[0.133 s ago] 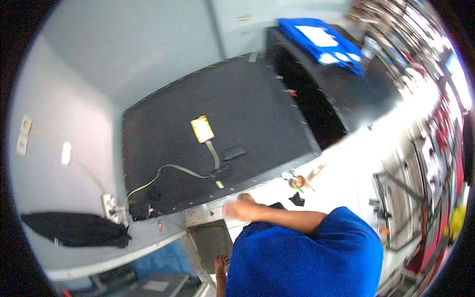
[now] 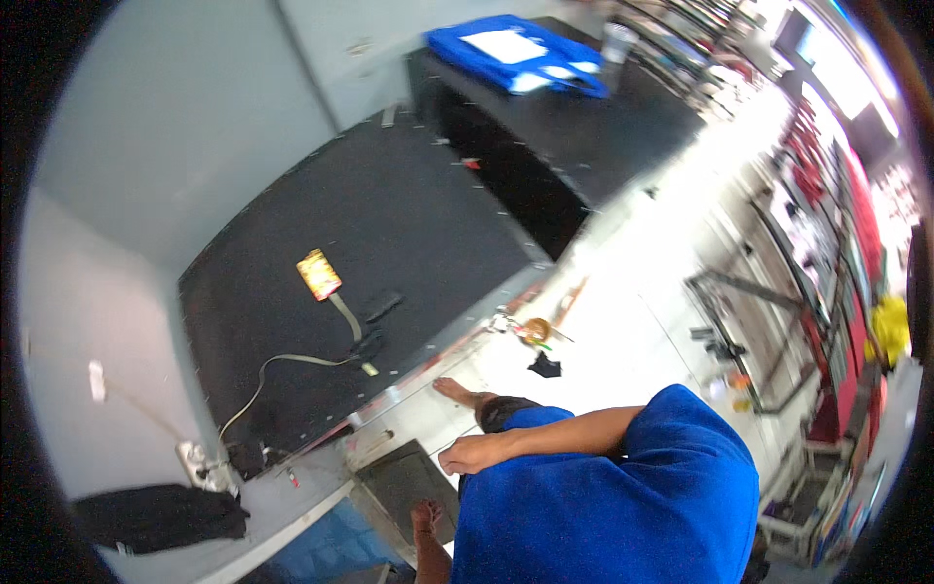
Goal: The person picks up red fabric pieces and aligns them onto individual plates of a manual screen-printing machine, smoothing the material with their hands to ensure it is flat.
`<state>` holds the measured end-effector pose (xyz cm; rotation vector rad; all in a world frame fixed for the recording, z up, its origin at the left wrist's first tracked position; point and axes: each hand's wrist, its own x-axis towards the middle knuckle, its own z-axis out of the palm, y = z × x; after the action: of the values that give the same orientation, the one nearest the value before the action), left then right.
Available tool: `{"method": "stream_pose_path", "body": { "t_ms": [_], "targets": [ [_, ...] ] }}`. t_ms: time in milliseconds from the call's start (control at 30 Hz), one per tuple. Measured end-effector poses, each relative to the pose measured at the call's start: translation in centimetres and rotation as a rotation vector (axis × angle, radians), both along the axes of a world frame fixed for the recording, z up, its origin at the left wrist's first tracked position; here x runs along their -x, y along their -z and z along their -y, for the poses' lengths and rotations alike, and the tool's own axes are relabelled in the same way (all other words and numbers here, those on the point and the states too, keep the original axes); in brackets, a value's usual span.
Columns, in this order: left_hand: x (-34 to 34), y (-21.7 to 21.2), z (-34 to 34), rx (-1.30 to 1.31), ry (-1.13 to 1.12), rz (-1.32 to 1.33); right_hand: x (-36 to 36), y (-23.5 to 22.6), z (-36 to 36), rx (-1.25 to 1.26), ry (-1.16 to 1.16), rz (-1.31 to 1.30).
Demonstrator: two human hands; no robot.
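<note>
My right hand [image 2: 474, 454] hangs in front of my blue shirt [image 2: 623, 506], fingers loosely curled with nothing in them, its forearm stretched across my body. It hovers above the white floor near my bare feet [image 2: 455, 390]. My left hand is out of sight. Further left lies a large black mat [image 2: 389, 214] carrying a small yellow-orange packet [image 2: 319, 273], a flat black object [image 2: 381, 305] and a pale cable [image 2: 292, 360].
A black table [image 2: 603, 127] at the back holds a blue bag [image 2: 516, 49] and a cup [image 2: 616, 41]. A power strip [image 2: 199, 462] and a black bag [image 2: 156, 516] lie lower left, a dark grey mat [image 2: 404, 482] by my feet. Metal racks [image 2: 769, 292] line the right.
The view has swung slightly; my right hand sits a little lower in the picture, still curled and holding nothing.
</note>
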<state>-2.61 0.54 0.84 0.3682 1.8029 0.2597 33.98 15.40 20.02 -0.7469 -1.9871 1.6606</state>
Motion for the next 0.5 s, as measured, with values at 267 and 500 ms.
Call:
{"method": "stream_pose_path", "body": {
  "t_ms": [267,500],
  "targets": [
    [-25.1,-12.6,-11.7,-0.406,0.538,0.627,-19.2,-1.0,9.3,0.024,0.502,0.366],
    [-47.6,-47.0,-24.6,-1.646,0.538,1.638,-37.4,18.1,27.4,0.414,1.052,1.231]
  ]
}}
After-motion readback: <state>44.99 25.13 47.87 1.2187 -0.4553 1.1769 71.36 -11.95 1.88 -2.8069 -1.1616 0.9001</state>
